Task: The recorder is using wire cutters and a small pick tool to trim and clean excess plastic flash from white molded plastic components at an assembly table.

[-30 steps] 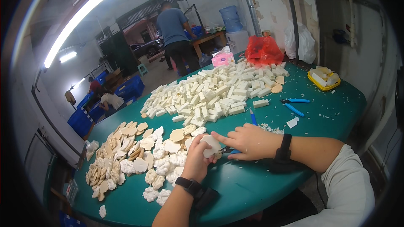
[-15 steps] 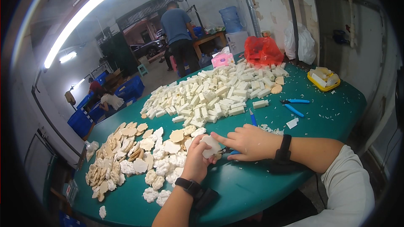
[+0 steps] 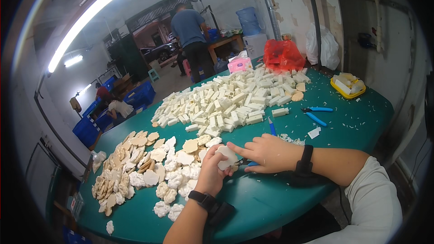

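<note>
Between the fingers and thumb of my left hand [image 3: 211,168] is a flat white scallop-edged plastic piece [image 3: 227,157]. My right hand [image 3: 267,154] grips a pair of blue-handled nippers [image 3: 251,164], whose dark jaws meet the lower right edge of the piece. The right index finger reaches out and touches the piece's upper edge. How far the jaws are parted is hidden by the fingers. Just left of my left hand lies a heap of similar white and beige pieces [image 3: 151,165], some face up with bumpy relief, others showing flat backs.
A large mound of cream rectangular blocks [image 3: 226,99] covers the middle of the green table [image 3: 271,199]. Toward the right are a blue pen-like knife [image 3: 271,126], other blue nippers [image 3: 317,114], plastic scraps and a yellow tray [image 3: 348,92]. A red bag [image 3: 283,55] stands behind; people work farther back.
Both hands keep nearly the same hold, with the nippers still at the edge of the piece. The person standing in the background has shifted slightly.
</note>
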The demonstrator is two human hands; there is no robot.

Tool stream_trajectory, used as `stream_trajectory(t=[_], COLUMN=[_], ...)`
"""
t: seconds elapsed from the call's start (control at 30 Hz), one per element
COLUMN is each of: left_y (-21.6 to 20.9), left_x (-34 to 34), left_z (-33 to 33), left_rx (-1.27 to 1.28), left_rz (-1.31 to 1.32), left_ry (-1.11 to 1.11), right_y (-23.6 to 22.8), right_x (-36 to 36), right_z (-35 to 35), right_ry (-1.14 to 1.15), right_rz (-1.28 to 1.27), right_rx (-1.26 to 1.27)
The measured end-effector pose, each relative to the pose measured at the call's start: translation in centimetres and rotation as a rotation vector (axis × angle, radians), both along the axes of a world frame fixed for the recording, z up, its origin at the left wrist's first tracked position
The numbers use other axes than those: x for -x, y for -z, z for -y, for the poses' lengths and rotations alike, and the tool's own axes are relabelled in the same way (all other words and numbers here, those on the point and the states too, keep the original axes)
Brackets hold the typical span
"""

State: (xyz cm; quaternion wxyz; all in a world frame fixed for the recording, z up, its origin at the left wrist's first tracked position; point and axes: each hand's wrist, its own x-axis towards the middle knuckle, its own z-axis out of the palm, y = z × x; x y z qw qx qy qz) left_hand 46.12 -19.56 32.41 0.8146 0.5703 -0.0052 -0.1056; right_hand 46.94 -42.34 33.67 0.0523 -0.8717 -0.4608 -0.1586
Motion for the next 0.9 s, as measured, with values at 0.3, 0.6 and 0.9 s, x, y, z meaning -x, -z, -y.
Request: stream_trajectory(t=[0.3,0.6,0.9], left_y=[-0.23,-0.34,-0.22], left_x=[0.14,0.24,0.09], left_z=[0.08,0.27,0.11], left_rx=[-0.012,-0.010,0.015], left_rz=[-0.003,-0.005,-0.017], left_ry=[-0.001,-0.015,0.005], right_y=[-0.26,-0.38,-0.07], right_x=[0.08,0.17,0.01], right_z=[0.02,-0.01,-0.01], right_ry=[0.002,0.013,0.007], right_rz=[-0.018,-0.022,-0.012], right_rx=[0.007,0.023,0.011])
